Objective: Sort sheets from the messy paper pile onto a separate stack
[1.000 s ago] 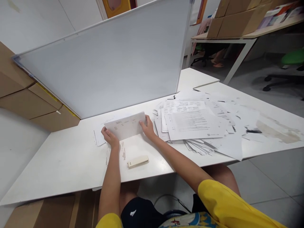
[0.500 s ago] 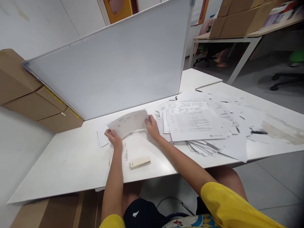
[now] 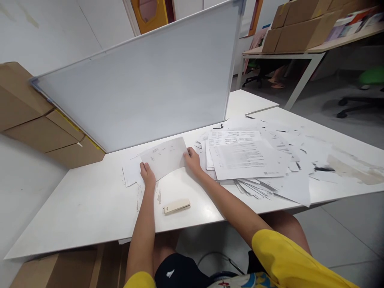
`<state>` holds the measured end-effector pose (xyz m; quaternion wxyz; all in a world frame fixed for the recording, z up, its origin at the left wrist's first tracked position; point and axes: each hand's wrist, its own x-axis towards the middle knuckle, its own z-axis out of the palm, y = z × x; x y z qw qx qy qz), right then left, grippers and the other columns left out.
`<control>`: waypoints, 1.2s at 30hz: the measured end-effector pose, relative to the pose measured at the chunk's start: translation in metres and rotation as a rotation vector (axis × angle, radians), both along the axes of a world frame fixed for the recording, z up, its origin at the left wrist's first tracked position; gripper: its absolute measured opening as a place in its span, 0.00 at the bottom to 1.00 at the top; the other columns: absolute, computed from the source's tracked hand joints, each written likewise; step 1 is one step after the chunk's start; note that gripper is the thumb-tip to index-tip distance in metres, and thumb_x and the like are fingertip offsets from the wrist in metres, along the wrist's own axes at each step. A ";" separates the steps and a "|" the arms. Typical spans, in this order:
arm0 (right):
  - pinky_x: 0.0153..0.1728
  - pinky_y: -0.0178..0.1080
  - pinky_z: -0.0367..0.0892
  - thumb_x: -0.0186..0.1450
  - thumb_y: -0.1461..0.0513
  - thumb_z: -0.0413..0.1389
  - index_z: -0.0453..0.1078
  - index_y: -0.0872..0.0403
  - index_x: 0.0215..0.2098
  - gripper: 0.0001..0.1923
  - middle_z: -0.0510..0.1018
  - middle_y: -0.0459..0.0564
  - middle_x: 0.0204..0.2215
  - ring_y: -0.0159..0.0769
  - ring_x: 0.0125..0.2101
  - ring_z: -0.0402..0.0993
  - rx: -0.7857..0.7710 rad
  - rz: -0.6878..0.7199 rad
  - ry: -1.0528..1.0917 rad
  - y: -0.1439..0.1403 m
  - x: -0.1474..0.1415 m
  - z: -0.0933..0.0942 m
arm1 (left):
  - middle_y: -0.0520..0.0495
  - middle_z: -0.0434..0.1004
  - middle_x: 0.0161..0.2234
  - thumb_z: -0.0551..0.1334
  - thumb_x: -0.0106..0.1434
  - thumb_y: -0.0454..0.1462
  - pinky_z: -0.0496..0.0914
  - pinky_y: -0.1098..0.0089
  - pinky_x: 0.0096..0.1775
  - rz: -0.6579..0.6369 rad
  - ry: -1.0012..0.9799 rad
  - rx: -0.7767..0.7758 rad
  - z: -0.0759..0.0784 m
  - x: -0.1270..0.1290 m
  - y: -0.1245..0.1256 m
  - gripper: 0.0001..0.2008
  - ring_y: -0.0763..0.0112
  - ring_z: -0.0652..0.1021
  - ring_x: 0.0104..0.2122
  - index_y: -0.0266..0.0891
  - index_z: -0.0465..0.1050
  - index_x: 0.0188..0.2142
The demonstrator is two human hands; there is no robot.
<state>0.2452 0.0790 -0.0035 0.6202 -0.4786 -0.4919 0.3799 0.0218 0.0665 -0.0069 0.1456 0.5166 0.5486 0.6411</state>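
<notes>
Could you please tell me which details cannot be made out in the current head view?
All in the head view:
Print on the held paper: too small and faint to read.
Sheets to its left: partly hidden by the held paper.
Lower sheets at right: partly covered by the printed top sheet.
Marking on the stapler: too small to read.
Green chair: cut off by the right edge.

Both forearms are bare and stretched forward. The left arm (image 3: 141,234) runs nearly straight out from the body, while the right arm (image 3: 226,198) slants across to the person's left. I see the left hand (image 3: 148,175) and right hand (image 3: 193,162) held apart, thumbs uppermost, fingers curled in a pinch, the right slightly farther forward.
</notes>
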 end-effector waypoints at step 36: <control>0.26 0.38 0.66 0.55 0.52 0.57 0.72 0.57 0.33 0.16 0.72 0.47 0.20 0.39 0.25 0.69 -0.594 0.189 -0.050 -0.224 0.171 0.000 | 0.40 0.74 0.51 0.47 0.68 0.39 0.64 0.56 0.53 -0.194 0.621 -0.682 0.037 0.099 -0.116 0.24 0.53 0.69 0.54 0.40 0.59 0.63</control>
